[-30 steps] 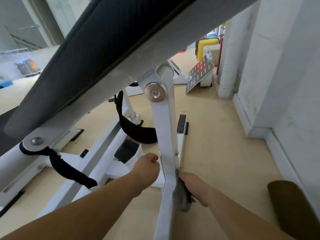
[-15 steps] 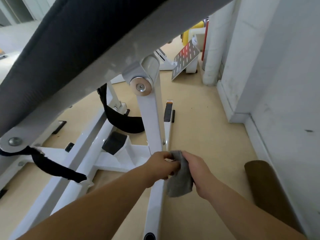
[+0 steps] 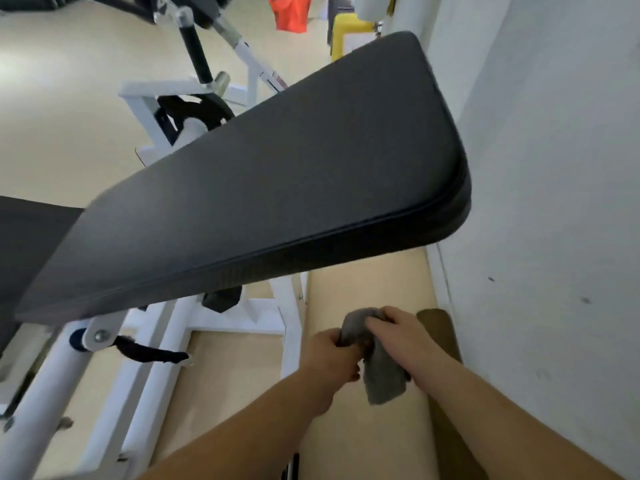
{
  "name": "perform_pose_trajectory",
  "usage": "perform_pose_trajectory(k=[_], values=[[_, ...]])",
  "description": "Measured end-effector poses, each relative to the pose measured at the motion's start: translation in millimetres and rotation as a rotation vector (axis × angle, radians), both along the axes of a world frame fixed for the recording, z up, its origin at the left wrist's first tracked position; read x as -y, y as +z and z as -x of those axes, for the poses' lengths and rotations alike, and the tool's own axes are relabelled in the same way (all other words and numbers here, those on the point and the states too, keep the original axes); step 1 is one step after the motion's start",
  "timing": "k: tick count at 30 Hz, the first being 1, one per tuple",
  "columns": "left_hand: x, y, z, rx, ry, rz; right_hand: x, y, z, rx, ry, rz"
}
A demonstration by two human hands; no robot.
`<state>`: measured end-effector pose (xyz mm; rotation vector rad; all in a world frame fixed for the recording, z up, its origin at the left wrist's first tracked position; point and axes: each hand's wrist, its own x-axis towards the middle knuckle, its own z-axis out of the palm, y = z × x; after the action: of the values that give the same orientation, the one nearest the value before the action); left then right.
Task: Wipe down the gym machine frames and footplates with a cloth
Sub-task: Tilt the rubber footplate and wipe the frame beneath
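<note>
The left grip [image 3: 332,355] and the right grip [image 3: 401,337] meet low in the view, both closed on a crumpled grey fabric cloth [image 3: 384,375]. The left grip's fingers curl round the cloth's upper end, and the right grip's fingers fold over its top from the other side, so the bunched part sits between the two and the loose end hangs down beneath them. The cloth hangs in the air over the pale beige floor [image 3: 221,375] and touches only the two grips. Just to the left of the left grip stands an upright of the white painted metal machine frame [image 3: 289,327], apart from the cloth, with its crossbar running further left. Above both grips, a broad black padded bench cushion [image 3: 277,174] slants across the view. Close to the right of the right grip lies a brown rounded object [image 3: 440,327], against the foot of the white plaster wall [image 3: 554,202]. Far beyond the grips, past the cushion, stands a second white machine with a black bar [image 3: 194,88].
</note>
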<state>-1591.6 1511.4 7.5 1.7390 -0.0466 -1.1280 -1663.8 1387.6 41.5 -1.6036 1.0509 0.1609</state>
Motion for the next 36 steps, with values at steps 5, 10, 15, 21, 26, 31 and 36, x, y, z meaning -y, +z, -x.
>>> perform_pose_trajectory(k=[5,10,15,21,26,31,36], values=[[-30.3,112.3,26.5,-0.055,-0.049,-0.002,-19.6,103.8,30.5,-0.123,0.109,0.000],[-76.0,248.1,29.5,0.014,-0.056,0.007,-65.9,231.0,44.6,-0.116,0.135,0.067],[-132.3,364.6,6.5,0.263,-0.031,0.024,-100.8,352.6,18.9,0.007,0.260,0.049],[-215.9,448.5,3.7,0.339,0.187,0.032,-136.2,438.0,-12.6,0.090,0.598,0.108],[-296.7,476.8,22.5,0.313,0.372,0.103,-213.5,468.7,-35.0,0.066,0.692,0.098],[-371.6,489.7,24.3,0.427,0.480,0.035,-307.3,476.8,-55.2,0.086,0.711,0.036],[-478.8,489.7,-3.9,0.481,0.457,-0.014,-420.5,473.3,-85.4,0.195,0.593,0.065]])
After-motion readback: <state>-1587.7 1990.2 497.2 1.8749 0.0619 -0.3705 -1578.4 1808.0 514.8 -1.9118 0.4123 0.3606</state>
